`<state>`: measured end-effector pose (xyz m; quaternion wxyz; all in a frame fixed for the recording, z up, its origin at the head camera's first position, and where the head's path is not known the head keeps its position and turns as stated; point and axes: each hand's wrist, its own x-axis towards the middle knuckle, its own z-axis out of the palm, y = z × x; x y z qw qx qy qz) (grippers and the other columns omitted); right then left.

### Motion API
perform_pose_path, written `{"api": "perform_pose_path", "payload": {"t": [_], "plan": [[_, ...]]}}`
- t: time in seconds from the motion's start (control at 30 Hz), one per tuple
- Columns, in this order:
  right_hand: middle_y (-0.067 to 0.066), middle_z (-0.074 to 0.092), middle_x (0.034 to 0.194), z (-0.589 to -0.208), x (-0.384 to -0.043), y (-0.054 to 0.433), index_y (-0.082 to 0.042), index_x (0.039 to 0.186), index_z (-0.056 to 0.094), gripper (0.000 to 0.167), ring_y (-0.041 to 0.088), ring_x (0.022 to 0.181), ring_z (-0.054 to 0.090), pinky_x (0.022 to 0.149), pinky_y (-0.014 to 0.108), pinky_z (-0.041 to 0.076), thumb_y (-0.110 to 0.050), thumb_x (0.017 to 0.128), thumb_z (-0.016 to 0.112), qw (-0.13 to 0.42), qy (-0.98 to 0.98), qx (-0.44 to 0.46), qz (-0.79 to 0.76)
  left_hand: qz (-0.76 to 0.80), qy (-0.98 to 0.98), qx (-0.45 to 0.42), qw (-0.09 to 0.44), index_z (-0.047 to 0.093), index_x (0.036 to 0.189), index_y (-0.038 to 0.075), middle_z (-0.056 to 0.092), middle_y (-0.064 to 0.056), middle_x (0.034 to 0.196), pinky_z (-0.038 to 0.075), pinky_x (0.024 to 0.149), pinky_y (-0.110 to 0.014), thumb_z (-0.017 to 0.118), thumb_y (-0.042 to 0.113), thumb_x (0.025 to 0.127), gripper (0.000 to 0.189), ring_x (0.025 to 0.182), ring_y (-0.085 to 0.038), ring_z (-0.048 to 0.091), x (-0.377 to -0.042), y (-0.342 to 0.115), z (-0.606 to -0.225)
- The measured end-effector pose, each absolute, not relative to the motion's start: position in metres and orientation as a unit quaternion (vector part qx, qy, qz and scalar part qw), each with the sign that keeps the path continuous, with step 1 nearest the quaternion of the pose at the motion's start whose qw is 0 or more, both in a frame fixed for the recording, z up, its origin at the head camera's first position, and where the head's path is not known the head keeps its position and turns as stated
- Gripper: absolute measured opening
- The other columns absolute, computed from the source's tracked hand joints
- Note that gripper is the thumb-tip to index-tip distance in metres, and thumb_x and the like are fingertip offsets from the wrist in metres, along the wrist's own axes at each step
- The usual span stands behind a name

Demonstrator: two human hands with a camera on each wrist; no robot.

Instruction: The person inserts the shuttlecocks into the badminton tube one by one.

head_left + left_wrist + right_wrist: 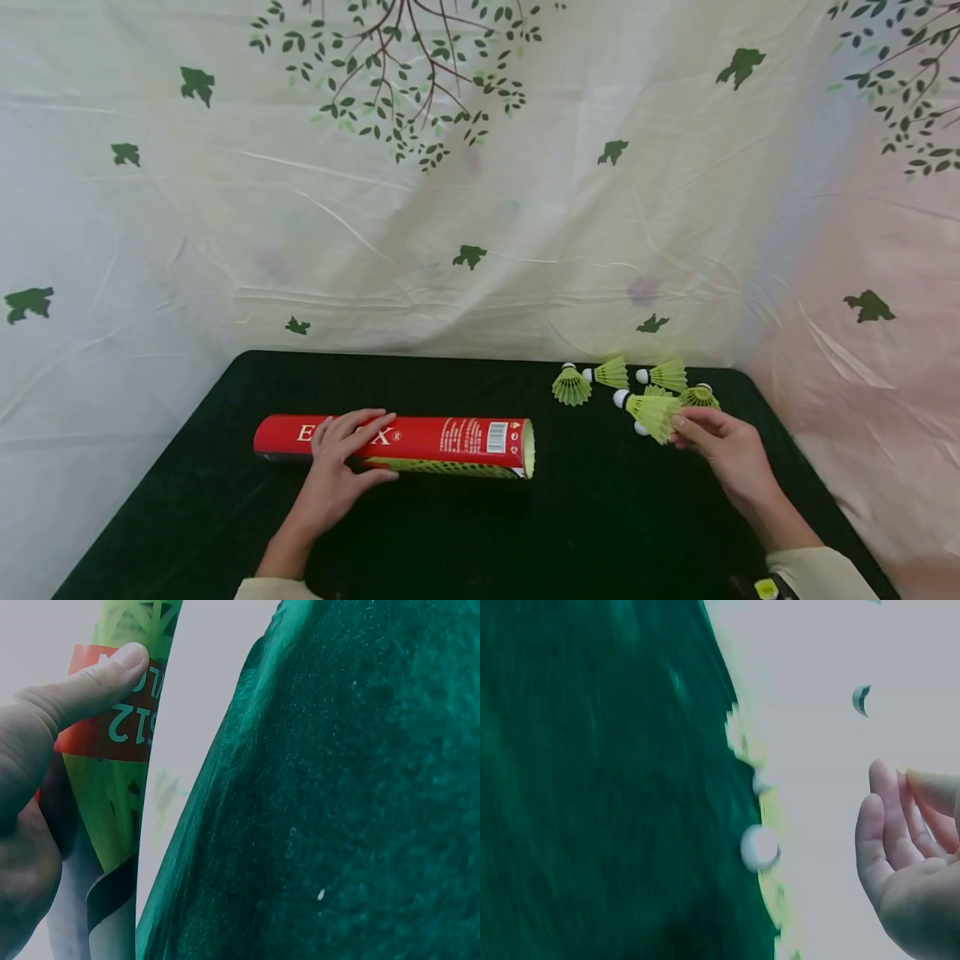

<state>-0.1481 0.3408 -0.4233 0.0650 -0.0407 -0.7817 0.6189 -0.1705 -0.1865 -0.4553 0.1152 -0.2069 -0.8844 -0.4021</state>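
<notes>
A red shuttlecock tube lies on its side, its pale green end facing right. My left hand grips it left of its middle, fingers over the top and thumb along the near side. In the left wrist view the thumb presses on the tube's orange band, with yellow-green mesh on either side. My right hand pinches a yellow-green shuttlecock by its skirt, the white cork pointing left. In the right wrist view, glare washes out the skirt between thumb and fingers.
Several other shuttlecocks lie loose around the held one, among them one upright and one on its side. They are near the back right of the dark green tabletop. A pale patterned cloth hangs behind and along both sides.
</notes>
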Motion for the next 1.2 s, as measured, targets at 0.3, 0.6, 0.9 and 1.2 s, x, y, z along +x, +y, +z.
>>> {"api": "perform_pose_path", "payload": {"t": [0.3, 0.6, 0.9, 1.2], "plan": [[0.010, 0.071, 0.097, -0.411, -0.143, 0.287, 0.007, 0.113, 0.068, 0.027, 0.020, 0.083, 0.068, 0.077, 0.033, 0.058, -0.016, 0.099, 0.066, -0.007, -0.788, 0.056, 0.613, -0.401, -0.884, -0.210, 0.119, 0.055, 0.143, 0.037, 0.048, 0.000, 0.145, 0.008, 0.109, -0.066, 0.092, 0.018, 0.072, 0.082, 0.132, -0.027, 0.036, -0.170, -0.188, -0.456], [0.016, 0.070, 0.101, -0.413, -0.146, 0.250, 0.009, 0.115, 0.066, 0.027, 0.021, 0.084, 0.067, 0.078, 0.035, 0.058, -0.013, 0.099, 0.065, -0.069, -0.774, 0.133, 0.615, -0.404, -0.880, -0.217, 0.123, 0.056, 0.143, 0.035, 0.049, 0.001, 0.144, 0.008, 0.108, -0.066, 0.092, 0.019, 0.072, 0.081, 0.131, -0.026, 0.037, -0.169, -0.187, -0.455], [0.019, 0.069, 0.105, -0.416, -0.151, 0.220, 0.006, 0.114, 0.066, 0.027, 0.022, 0.085, 0.067, 0.078, 0.034, 0.057, -0.015, 0.097, 0.067, -0.087, -0.757, 0.144, 0.631, -0.403, -0.882, -0.214, 0.115, 0.055, 0.142, 0.037, 0.049, -0.003, 0.145, 0.008, 0.109, -0.066, 0.092, 0.017, 0.072, 0.082, 0.131, -0.027, 0.037, -0.169, -0.187, -0.456], [0.018, 0.069, 0.101, -0.415, -0.154, 0.202, 0.002, 0.107, 0.071, 0.022, 0.023, 0.082, 0.067, 0.074, 0.034, 0.057, -0.016, 0.094, 0.071, -0.040, -0.768, 0.124, 0.627, -0.404, -0.883, -0.209, 0.118, 0.056, 0.142, 0.037, 0.048, 0.001, 0.145, 0.008, 0.109, -0.066, 0.092, 0.019, 0.072, 0.081, 0.131, -0.026, 0.037, -0.170, -0.188, -0.456]]}}
